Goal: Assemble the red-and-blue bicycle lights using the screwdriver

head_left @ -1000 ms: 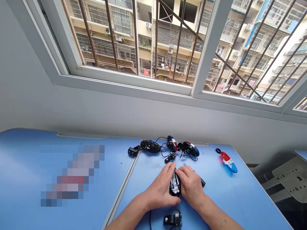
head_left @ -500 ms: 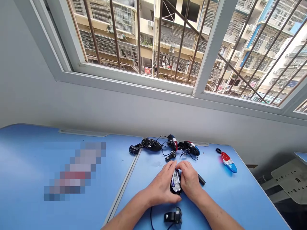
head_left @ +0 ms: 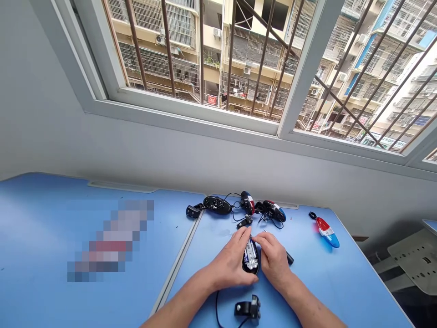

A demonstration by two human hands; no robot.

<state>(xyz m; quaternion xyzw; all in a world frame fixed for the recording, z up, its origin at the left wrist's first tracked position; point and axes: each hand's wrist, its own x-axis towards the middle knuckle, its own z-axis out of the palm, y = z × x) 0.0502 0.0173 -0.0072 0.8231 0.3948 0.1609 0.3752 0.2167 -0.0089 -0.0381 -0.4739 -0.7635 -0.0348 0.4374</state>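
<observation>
A black oval bicycle horn, its battery compartment facing up, lies between my hands. Batteries and a pale inner frame show inside it. My left hand is closed around its left side, thumb at the near end and fingers at the far end. My right hand has its fingers pinched together at the horn's upper right edge; whatever they hold is too small to make out. From beneath the right hand sticks out a black rod-like handle. Nearer me lies a black clamp with buttons, with a thin cable.
Along the back of the blue table lie several more horns, among them a black one and a red-and-blue one, with cables and clamps. At right lies a red, white and blue cover. A blurred-out patch covers something at left.
My right hand has shifted slightly right, away from the open compartment, with its fingertips still at the far edge. The left hand keeps its hold. The whole view has moved slightly.
</observation>
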